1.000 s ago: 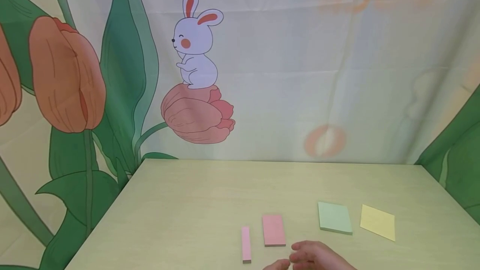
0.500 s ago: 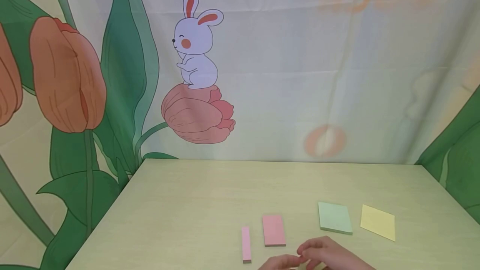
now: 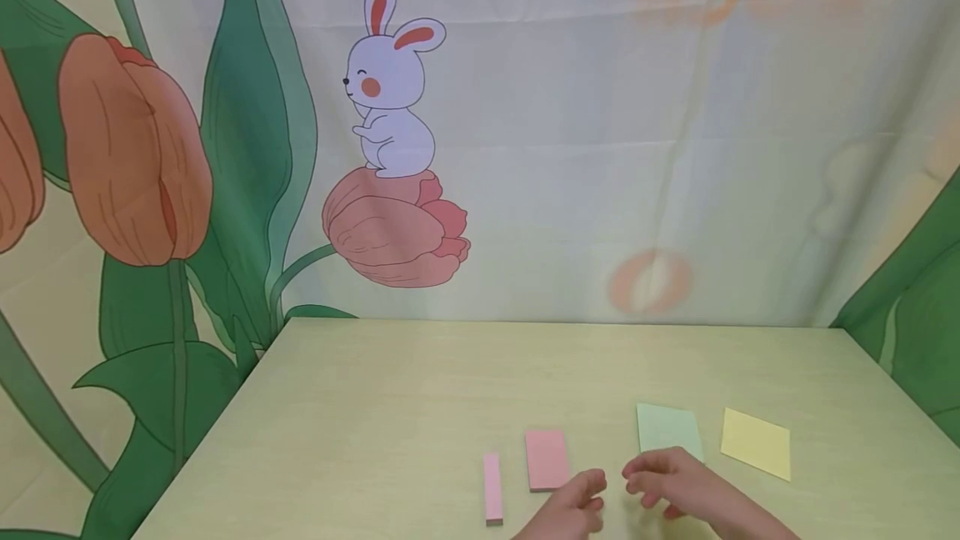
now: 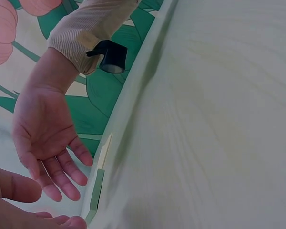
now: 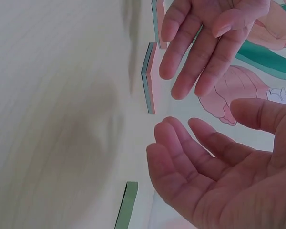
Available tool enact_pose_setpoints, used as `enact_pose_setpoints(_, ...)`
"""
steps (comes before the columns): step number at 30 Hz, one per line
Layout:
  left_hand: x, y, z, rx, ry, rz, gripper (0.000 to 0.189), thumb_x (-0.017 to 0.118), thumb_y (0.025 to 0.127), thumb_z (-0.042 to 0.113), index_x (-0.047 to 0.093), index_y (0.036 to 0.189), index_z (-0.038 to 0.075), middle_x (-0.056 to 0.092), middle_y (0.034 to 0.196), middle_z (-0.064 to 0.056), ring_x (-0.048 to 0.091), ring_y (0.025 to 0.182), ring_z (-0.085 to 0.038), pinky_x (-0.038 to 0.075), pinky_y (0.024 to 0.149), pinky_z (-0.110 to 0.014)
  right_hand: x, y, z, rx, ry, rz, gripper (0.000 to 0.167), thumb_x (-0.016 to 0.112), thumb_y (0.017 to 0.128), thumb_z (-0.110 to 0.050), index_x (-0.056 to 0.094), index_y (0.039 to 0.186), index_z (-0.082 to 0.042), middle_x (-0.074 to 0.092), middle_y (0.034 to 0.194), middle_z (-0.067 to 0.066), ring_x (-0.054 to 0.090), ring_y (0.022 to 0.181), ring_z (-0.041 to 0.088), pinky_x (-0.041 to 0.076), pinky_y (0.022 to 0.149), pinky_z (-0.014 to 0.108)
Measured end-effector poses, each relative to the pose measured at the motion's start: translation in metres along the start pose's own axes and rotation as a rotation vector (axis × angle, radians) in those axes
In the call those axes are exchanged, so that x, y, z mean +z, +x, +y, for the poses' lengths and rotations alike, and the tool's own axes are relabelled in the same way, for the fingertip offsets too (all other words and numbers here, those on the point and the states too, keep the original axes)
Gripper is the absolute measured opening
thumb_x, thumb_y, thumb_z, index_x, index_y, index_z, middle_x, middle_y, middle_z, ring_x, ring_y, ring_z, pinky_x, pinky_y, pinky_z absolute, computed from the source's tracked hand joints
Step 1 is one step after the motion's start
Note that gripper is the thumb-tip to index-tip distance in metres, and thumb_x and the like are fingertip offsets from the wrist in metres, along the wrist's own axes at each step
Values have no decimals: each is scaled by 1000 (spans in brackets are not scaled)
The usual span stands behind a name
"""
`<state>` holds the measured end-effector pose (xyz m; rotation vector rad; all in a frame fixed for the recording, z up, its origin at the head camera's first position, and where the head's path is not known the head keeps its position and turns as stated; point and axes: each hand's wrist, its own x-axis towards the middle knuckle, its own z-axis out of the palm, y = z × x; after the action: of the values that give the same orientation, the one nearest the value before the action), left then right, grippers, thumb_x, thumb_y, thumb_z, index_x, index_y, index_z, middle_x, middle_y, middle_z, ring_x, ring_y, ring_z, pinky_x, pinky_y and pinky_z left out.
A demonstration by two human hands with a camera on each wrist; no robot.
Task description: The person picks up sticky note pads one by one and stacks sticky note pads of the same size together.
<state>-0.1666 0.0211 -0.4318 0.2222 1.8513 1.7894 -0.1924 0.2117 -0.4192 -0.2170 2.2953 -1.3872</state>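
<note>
On the tabletop (image 3: pixel 375 407), in the head view, a narrow pink pad (image 3: pixel 492 488) and a wider pink pad (image 3: pixel 547 458) are laid side by side, slightly apart, while a green pad (image 3: pixel 667 426) and a yellow note (image 3: pixel 756 443) are set farther right. All are rested flat on their broad faces, which is probably why no steadying is needed. The left hand (image 3: pixel 566 513) is held just before the wider pink pad; part of the green pad is hidden by the right hand (image 3: pixel 681 486). In the left wrist view, the right palm is shown bare, its fingers loosely extended; a small camera (image 4: pixel 113 58) is fixed at the sleeve (image 4: pixel 71 36), presumably so that the fingers can be watched. In the right wrist view, the hands are turned towards each other, well opened, fingers gently bent, and a gap is left between them, apparently because nothing is gripped by either
</note>
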Motion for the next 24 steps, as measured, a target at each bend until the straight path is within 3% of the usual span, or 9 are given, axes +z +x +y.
enact_pose_setpoints(5, 4, 6, 5, 38, 58, 36, 57, 49, 78, -3, 30, 131, -9, 33, 135, -26, 34, 123, -42, 30, 96, -55, -7, -1, -1, -21, -15, 64, 37, 52, 85, -22, 54, 109, 6, 63, 95, 10, 53, 79, 17, 45, 61, 32)
enact_pose_setpoints(8, 6, 11, 5, 29, 84, 66, 59, 53, 76, 0, 32, 131, -8, 34, 135, -26, 36, 121, -41, 32, 95, -55, -10, 0, 0, -7, -18, 115, 38, 52, 84, -23, 54, 109, 5, 62, 97, 10, 53, 80, 16, 46, 62, 32)
enact_pose_setpoints(11, 8, 16, 4, 9, 55, 76, 60, 53, 75, 0, 32, 131, -7, 33, 136, -26, 35, 121, -41, 31, 95, -56, -13, 2, 2, 5, -18, 169, 38, 53, 84, -23, 55, 110, 5, 61, 98, 11, 52, 81, 16, 46, 63, 32)
enact_pose_setpoints(15, 11, 22, 5, 29, 46, 85, 61, 52, 73, -3, 32, 131, -6, 33, 136, -25, 35, 122, -41, 29, 98, -55, -17, 5, 5, 24, -13, 236, 38, 52, 85, -22, 53, 113, 5, 59, 106, 16, 53, 88, 20, 47, 66, 33)
enact_pose_setpoints(19, 15, 27, 7, 52, 43, 93, 61, 51, 72, -5, 33, 130, -7, 34, 135, -26, 36, 121, -41, 29, 98, -53, -22, 7, 6, 38, -10, 270, 43, 49, 87, -20, 46, 121, 7, 50, 122, 24, 53, 99, 29, 47, 72, 37)
enact_pose_setpoints(24, 22, 35, 5, 50, 16, 95, 61, 50, 71, -6, 32, 130, -9, 35, 134, -27, 35, 121, -43, 28, 99, -53, -27, 8, 10, 48, -12, 297, 50, 45, 89, -20, 34, 128, 10, 41, 128, 30, 47, 109, 38, 46, 77, 41)
